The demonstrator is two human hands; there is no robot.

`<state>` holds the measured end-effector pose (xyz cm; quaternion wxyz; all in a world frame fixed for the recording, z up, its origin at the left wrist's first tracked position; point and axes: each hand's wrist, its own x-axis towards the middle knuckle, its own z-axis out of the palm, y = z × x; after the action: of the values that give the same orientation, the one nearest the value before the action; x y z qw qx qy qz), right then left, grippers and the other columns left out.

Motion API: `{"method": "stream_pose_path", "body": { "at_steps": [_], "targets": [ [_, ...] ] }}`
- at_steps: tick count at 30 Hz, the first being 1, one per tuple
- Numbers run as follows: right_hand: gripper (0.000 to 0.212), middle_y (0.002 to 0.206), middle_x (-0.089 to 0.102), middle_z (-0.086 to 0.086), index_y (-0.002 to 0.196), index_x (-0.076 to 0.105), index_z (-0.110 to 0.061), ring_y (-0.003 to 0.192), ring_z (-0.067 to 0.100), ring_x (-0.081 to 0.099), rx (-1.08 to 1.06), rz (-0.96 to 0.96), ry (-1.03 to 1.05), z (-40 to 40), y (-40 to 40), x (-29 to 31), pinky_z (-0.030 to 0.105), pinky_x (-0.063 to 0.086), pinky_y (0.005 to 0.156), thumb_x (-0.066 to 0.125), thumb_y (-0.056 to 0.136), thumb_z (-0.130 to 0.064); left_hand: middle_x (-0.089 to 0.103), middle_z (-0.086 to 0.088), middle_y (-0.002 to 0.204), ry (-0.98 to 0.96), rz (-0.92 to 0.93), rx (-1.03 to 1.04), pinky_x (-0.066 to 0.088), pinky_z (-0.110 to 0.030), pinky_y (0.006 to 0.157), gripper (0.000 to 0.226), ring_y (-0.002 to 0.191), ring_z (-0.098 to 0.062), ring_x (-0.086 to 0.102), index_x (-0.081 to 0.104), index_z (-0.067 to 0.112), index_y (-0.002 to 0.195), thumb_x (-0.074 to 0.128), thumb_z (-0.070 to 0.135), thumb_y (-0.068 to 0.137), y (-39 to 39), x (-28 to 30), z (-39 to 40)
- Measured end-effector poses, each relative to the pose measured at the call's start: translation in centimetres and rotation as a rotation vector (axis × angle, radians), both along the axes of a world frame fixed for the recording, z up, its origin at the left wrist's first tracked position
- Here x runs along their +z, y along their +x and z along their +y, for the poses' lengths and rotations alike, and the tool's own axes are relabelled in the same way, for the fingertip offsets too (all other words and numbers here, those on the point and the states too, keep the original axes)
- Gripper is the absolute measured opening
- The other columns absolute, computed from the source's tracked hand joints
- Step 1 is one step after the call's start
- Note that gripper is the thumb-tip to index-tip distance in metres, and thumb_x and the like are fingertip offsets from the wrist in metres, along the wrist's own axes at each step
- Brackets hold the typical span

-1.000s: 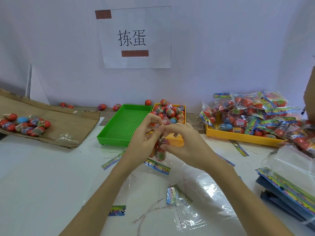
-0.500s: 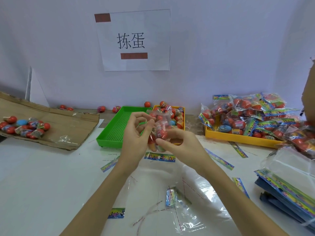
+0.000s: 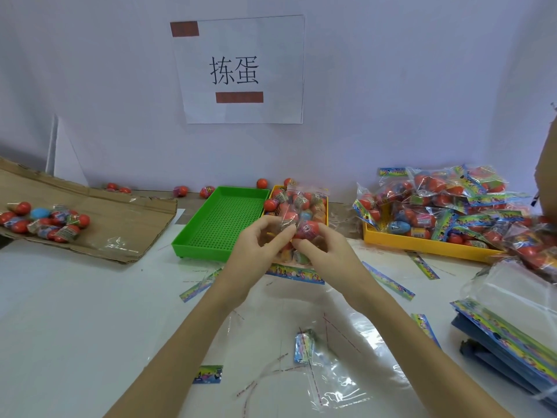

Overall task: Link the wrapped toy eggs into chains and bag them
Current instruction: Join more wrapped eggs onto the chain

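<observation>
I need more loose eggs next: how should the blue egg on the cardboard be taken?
Pinch the blue egg across its short width from above. It lies on its side on the cardboard with its top showing. Red eggs seem to crowd its near and left sides, so a sideways approach would probably knock them.

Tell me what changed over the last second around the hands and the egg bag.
Both hands, left hand and right hand, rose and turned the clear bag of eggs from hanging below the fingers to standing up above them, header strip now at the bottom. Both keep their grip on it. The green tray, the yellow tray of finished bags and the cardboard stayed put.
</observation>
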<state>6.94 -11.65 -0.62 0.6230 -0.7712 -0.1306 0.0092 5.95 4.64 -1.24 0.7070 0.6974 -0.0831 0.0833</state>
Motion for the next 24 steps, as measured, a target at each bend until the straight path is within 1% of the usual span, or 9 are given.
{"method": "stream_pose_path", "body": {
  "at_steps": [4, 6, 9, 11, 14, 17, 20, 22, 24],
  "targets": [
    [0.008, 0.094, 0.074, -0.017, 0.107, 0.065, -0.042, 0.09, 0.005, 0.071, 0.043, -0.123, -0.102, -0.06, -0.02, -0.09, 0.035, 0.062, 0.085, 0.062, 0.099, -0.04, 0.066, -0.023, 0.105, -0.067, 0.056, -0.057, 0.056, -0.043, 0.076, 0.023, 0.085, -0.03, 0.062, 0.07, 0.01, 0.115, 0.072, 0.022, 0.096, 0.21, 0.21, 0.27],
    [0.014, 0.09, 0.075, -0.009, 0.105, 0.07, -0.035, 0.086, 0.013, 0.071, 0.018, -0.174, -0.136, -0.03, -0.27, 0.01, 0.044, 0.061, 0.082, 0.062, 0.096, -0.041, 0.065, -0.019, 0.101, -0.083, 0.049, -0.092, 0.056, -0.035, 0.064, 0.024, 0.074, -0.029, 0.061, 0.07, 0.017, 0.12, 0.071, 0.016, 0.096, 0.24, 0.45, 0.47],
    [0.017, 0.089, 0.075, -0.001, 0.101, 0.07, -0.031, 0.089, 0.024, 0.07, -0.016, -0.169, -0.155, 0.11, -0.44, -0.27, 0.052, 0.059, 0.083, 0.059, 0.092, -0.039, 0.065, -0.014, 0.097, -0.093, 0.065, -0.129, 0.055, -0.031, 0.058, 0.021, 0.073, -0.026, 0.062, 0.073, 0.024, 0.11, 0.072, 0.028, 0.09, 0.05, 0.56, 0.44],
    [0.009, 0.09, 0.074, -0.004, 0.1, 0.063, -0.039, 0.088, 0.017, 0.071, -0.022, -0.12, -0.163, 0.14, -0.29, -0.5, 0.045, 0.062, 0.082, 0.059, 0.093, -0.035, 0.066, -0.01, 0.096, -0.086, 0.057, -0.099, 0.055, -0.031, 0.06, 0.017, 0.074, -0.02, 0.065, 0.073, 0.024, 0.103, 0.073, 0.036, 0.091, 0.0, 0.4, 0.29],
    [0.008, 0.097, 0.073, -0.007, 0.105, 0.056, -0.038, 0.093, 0.015, 0.072, 0.026, 0.01, -0.088, 0.21, -0.24, -0.44, 0.033, 0.062, 0.079, 0.061, 0.099, -0.035, 0.069, -0.006, 0.091, -0.036, 0.003, 0.042, 0.056, -0.029, 0.071, 0.009, 0.08, -0.015, 0.065, 0.071, 0.016, 0.097, 0.074, 0.025, 0.097, 0.35, -0.12, 0.25],
    [0.019, 0.095, 0.074, -0.005, 0.103, 0.065, -0.025, 0.091, 0.014, 0.071, -0.025, -0.06, -0.09, 0.08, -0.32, -0.02, 0.036, 0.062, 0.08, 0.064, 0.097, -0.044, 0.076, -0.003, 0.087, -0.096, 0.014, 0.096, 0.058, -0.026, 0.065, 0.006, 0.076, -0.013, 0.068, 0.073, 0.01, 0.095, 0.07, 0.014, 0.099, 0.43, -0.04, 0.46],
    [0.018, 0.086, 0.075, -0.007, 0.094, 0.073, -0.022, 0.084, 0.008, 0.07, -0.085, -0.139, -0.107, -0.11, -0.45, 0.14, 0.034, 0.061, 0.079, 0.067, 0.097, -0.038, 0.079, -0.014, 0.101, -0.129, 0.042, 0.078, 0.061, -0.03, 0.073, 0.014, 0.086, -0.018, 0.071, 0.076, 0.003, 0.102, 0.07, 0.014, 0.098, 0.19, 0.22, 0.47],
    [0.017, 0.085, 0.076, -0.008, 0.092, 0.076, -0.023, 0.084, 0.005, 0.071, -0.091, -0.078, -0.059, -0.23, -0.34, 0.11, 0.03, 0.061, 0.078, 0.065, 0.098, -0.035, 0.078, -0.015, 0.105, -0.191, 0.075, 0.064, 0.061, -0.032, 0.076, 0.017, 0.09, -0.021, 0.071, 0.075, -0.001, 0.107, 0.069, 0.012, 0.098, 0.04, 0.32, 0.27],
    [0.021, 0.086, 0.077, -0.009, 0.093, 0.078, -0.024, 0.085, 0.004, 0.071, -0.068, 0.003, -0.001, -0.22, -0.33, 0.31, 0.027, 0.059, 0.077, 0.061, 0.102, -0.033, 0.079, -0.014, 0.104, -0.302, 0.113, 0.055, 0.059, -0.028, 0.066, 0.017, 0.087, -0.02, 0.073, 0.072, -0.002, 0.111, 0.067, 0.009, 0.099, -0.12, 0.6, 0.1]
  ]
}}
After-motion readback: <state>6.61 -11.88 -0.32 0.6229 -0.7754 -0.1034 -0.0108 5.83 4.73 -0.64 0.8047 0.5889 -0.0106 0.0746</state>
